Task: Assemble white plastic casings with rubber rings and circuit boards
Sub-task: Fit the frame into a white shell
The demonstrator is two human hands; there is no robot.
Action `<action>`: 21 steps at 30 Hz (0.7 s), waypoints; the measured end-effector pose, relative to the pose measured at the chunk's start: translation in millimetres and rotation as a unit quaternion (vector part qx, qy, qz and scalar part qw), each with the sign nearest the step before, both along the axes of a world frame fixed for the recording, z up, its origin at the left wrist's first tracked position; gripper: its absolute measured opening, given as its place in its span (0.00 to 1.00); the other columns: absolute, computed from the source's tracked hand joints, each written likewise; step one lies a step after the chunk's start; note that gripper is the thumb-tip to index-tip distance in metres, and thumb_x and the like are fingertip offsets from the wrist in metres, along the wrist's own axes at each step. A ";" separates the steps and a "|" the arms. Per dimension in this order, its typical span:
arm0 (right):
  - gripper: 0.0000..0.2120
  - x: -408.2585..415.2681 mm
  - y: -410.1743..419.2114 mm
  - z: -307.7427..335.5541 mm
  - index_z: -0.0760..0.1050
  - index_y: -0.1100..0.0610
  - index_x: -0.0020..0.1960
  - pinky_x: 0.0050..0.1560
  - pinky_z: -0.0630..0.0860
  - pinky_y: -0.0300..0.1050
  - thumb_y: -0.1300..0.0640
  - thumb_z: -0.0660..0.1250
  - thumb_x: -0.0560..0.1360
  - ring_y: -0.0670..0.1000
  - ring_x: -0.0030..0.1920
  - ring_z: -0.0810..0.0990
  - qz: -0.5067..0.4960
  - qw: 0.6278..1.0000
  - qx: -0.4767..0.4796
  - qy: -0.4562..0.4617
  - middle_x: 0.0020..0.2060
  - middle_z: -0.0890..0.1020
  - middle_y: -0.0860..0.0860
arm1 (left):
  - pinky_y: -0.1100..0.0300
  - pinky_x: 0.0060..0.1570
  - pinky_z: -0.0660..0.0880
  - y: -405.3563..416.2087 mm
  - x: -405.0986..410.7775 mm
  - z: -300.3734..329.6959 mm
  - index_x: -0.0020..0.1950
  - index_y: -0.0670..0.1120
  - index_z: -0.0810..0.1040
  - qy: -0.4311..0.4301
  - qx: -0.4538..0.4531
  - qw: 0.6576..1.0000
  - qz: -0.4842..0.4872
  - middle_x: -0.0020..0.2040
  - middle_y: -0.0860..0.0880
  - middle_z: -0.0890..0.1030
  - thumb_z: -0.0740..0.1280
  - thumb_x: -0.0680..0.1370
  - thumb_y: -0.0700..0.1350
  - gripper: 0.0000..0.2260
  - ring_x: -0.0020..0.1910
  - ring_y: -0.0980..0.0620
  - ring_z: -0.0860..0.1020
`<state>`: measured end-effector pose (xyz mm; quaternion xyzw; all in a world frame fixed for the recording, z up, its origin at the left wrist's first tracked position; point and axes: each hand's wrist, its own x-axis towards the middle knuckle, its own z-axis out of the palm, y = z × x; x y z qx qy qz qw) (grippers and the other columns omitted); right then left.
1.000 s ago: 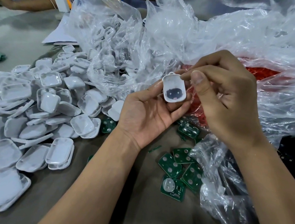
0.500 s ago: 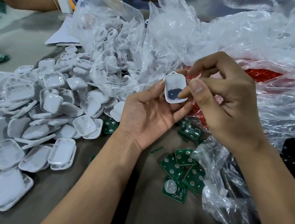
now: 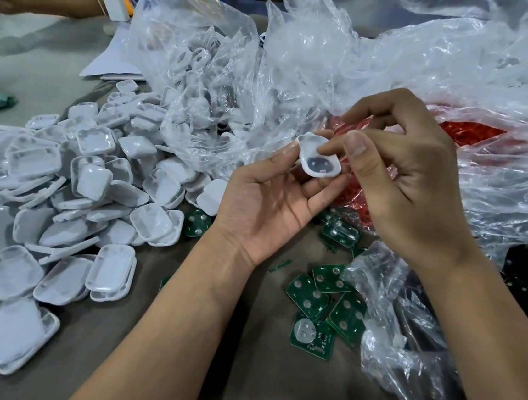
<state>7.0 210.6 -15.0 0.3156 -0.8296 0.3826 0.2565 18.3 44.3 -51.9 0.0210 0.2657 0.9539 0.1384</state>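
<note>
head | left hand (image 3: 265,206) fingertips pinch white casing (image 3: 318,160) | right hand (image 3: 400,179) forefinger and thumb grip its upper edge

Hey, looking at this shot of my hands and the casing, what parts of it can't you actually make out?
Head view only:
- Casing: its inside is partly covered by the right hand fingertip; the dark part in it is too small to identify.
- Left hand grip: the fingers behind the casing are hidden.
- Red parts: blurred by the plastic bag.
- Pile of casings: cut off by the left edge.
</note>
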 end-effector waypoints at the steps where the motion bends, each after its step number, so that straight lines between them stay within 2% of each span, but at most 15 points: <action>1: 0.15 0.5 -0.3 0.2 0.87 0.57 0.53 0.54 0.74 0.50 0.54 0.62 0.85 0.56 0.52 0.77 0.000 1.000 0.003 -0.001 0.54 0.80 0.56 | 0.51 0.54 0.82 0.0 0.3 0.2 0.63 0.36 0.76 0.001 0.001 1.000 0.000 0.56 0.38 0.82 0.63 0.79 0.40 0.15 0.56 0.40 0.80; 6: 0.15 -0.2 0.1 0.4 0.87 0.56 0.54 0.54 0.75 0.53 0.53 0.63 0.85 0.57 0.53 0.78 0.009 1.000 0.012 -0.007 0.54 0.80 0.55 | 0.49 0.58 0.81 0.4 0.6 -0.2 0.67 0.35 0.73 0.002 0.005 1.000 0.001 0.59 0.36 0.79 0.64 0.79 0.40 0.17 0.64 0.35 0.75; 11: 0.15 -2.5 -0.2 -2.0 0.87 0.57 0.54 0.55 0.76 0.54 0.53 0.62 0.85 0.56 0.55 0.79 0.017 1.000 0.001 -0.011 0.53 0.80 0.55 | 0.50 0.57 0.82 -0.4 -0.2 0.0 0.66 0.35 0.73 -0.002 0.011 1.000 0.000 0.58 0.37 0.80 0.63 0.79 0.40 0.17 0.58 0.39 0.78; 13: 0.15 -3.2 -0.6 -0.9 0.86 0.59 0.55 0.55 0.76 0.51 0.54 0.62 0.86 0.54 0.55 0.80 0.017 1.000 -0.018 -0.006 0.52 0.80 0.55 | 0.50 0.55 0.82 0.3 0.4 1.6 0.66 0.36 0.73 -0.003 0.014 1.000 0.001 0.57 0.37 0.81 0.63 0.79 0.40 0.17 0.56 0.39 0.80; 15: 0.15 -4.5 0.0 0.9 0.85 0.61 0.54 0.49 0.74 0.44 0.56 0.61 0.86 0.50 0.48 0.80 0.008 0.999 -0.044 0.002 0.46 0.80 0.53 | 0.50 0.53 0.82 0.8 0.3 2.4 0.67 0.36 0.72 -0.010 0.016 1.000 0.011 0.57 0.37 0.81 0.64 0.78 0.39 0.18 0.54 0.40 0.81; 18: 0.19 -7.3 4.4 -0.3 0.83 0.62 0.45 0.35 0.72 0.46 0.55 0.59 0.87 0.47 0.33 0.77 -0.009 0.998 -0.057 -0.020 0.34 0.80 0.50 | 0.51 0.53 0.83 -0.1 -0.5 4.0 0.66 0.37 0.74 -0.031 0.024 0.998 0.041 0.57 0.37 0.81 0.65 0.77 0.40 0.18 0.52 0.41 0.82; 19: 0.21 -7.8 6.9 -2.2 0.83 0.61 0.42 0.31 0.71 0.47 0.54 0.60 0.87 0.47 0.29 0.76 -0.005 0.999 -0.035 -0.041 0.31 0.80 0.50 | 0.51 0.53 0.83 -0.9 -1.2 4.0 0.66 0.37 0.75 -0.040 0.033 0.997 0.055 0.58 0.37 0.80 0.65 0.76 0.40 0.19 0.53 0.41 0.81; 21: 0.21 -8.4 9.7 -6.7 0.81 0.58 0.39 0.24 0.67 0.40 0.51 0.62 0.86 0.48 0.23 0.74 0.018 0.994 0.043 -0.098 0.26 0.78 0.48 | 0.51 0.51 0.83 -3.4 -2.5 3.7 0.68 0.36 0.75 -0.050 0.046 0.994 0.082 0.58 0.37 0.81 0.66 0.75 0.40 0.21 0.54 0.40 0.81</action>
